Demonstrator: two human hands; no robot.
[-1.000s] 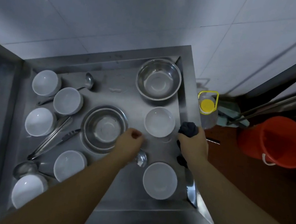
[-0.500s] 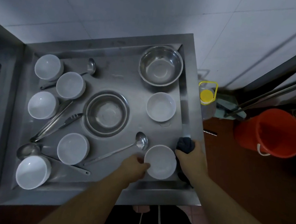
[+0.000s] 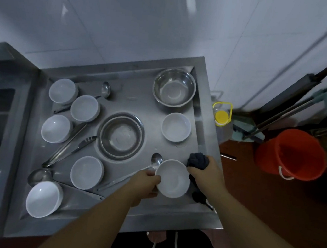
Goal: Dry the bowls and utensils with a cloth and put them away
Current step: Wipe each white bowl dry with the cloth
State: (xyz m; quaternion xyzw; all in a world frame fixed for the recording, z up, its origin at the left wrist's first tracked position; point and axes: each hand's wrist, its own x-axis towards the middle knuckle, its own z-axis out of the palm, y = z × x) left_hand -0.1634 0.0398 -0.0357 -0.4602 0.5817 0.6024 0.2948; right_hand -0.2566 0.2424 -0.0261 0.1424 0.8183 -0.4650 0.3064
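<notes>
Bowl (image 3: 173,178) between both hands, spoon (image 3: 155,160) just behind, bucket (image 3: 290,153) far right.

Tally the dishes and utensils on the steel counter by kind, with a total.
White ceramic bowls: 7, one gripped at its rim by the left hand
Round stainless steel bowls: 2
Steel ladles and spoons: 3
Steel tongs: 1
Total: 13
The dark cloth in the right hand is not counted.

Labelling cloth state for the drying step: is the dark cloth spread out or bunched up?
Bunched up. The dark cloth is a wad gripped in the right hand, one end trailing below the hand, beside the white bowl that the left hand grips.
</notes>
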